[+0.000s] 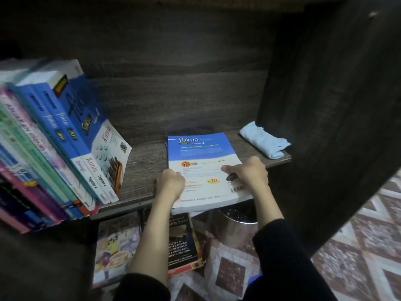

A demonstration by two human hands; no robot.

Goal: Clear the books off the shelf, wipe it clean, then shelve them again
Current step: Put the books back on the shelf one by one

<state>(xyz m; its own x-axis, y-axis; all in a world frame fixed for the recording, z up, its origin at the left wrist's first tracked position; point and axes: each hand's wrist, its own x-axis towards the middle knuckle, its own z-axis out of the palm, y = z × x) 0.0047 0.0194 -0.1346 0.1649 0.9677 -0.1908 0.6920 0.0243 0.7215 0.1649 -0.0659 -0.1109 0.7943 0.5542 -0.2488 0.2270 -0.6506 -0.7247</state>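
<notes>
Both hands pinch the near edge of the blue Fokus book (201, 153), the left hand (171, 183) curled on its left corner and the right hand (247, 172) with its thumb on the cover. The book lies flat on the shelf (141, 166), its near end overhanging the front edge, so a loose grip could tip it onto the floor books (184, 242). The leaning row of books (65, 137) looks unsupported and may slide into the gap. The cloth (263, 140) could get trapped behind shelved books.
</notes>
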